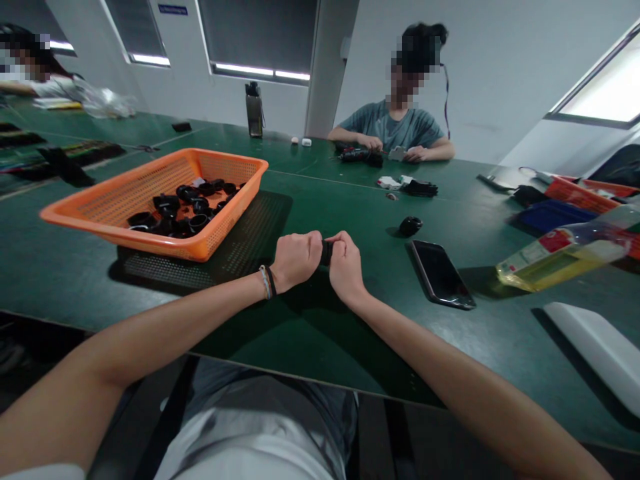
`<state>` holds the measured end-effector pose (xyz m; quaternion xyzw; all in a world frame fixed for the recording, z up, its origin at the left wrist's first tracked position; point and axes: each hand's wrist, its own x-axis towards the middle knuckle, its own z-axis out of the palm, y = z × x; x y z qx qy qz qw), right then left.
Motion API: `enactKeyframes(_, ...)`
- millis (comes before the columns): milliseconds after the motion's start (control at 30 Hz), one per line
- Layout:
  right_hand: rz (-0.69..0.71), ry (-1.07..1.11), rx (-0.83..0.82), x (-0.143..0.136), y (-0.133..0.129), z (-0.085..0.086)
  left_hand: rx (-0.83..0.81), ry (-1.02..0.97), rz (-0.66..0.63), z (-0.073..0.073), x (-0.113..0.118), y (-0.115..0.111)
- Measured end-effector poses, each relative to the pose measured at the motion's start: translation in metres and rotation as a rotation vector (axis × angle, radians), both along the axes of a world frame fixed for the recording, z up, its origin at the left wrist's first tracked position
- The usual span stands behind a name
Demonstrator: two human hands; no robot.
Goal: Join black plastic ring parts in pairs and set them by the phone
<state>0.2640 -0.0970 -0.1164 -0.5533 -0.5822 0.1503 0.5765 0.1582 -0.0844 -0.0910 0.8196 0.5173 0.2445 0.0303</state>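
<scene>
Both my hands meet over the green table (320, 190), closed around one small black part (327, 253). My left hand (299, 259) is curled in a fist on its left side, and my right hand (346, 264) grips it from the right with thumb and fingers. Most of the part is hidden by the fingers, so its exact kind cannot be made out. To the left stands an orange perforated basket (235, 210) holding several black ring-shaped plastic parts (173, 212). A similar black rounded part (411, 226) lies alone to the right of my hands.
A smartphone (443, 274), a lying bottle of yellow liquid (555, 257) and a white box-like object (597, 353) are at right. A dark drink bottle (254, 110) stands at the back. Across the table, a co-worker (400, 123) sits near a power tool (357, 155).
</scene>
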Motion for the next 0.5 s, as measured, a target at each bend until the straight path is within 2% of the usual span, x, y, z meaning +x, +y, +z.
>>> enactKeyframes(133,0.011,0.024,0.017,-0.002,0.0,-0.002,0.04,0.015,-0.039,0.001,-0.003,0.0)
enactKeyframes(267,-0.008,-0.014,0.032,-0.002,0.0,-0.001,0.018,-0.112,-0.054,0.001,-0.002,0.001)
enactKeyframes(500,-0.022,-0.196,0.049,0.008,0.007,-0.002,-0.27,-0.458,-0.056,-0.004,0.004,0.005)
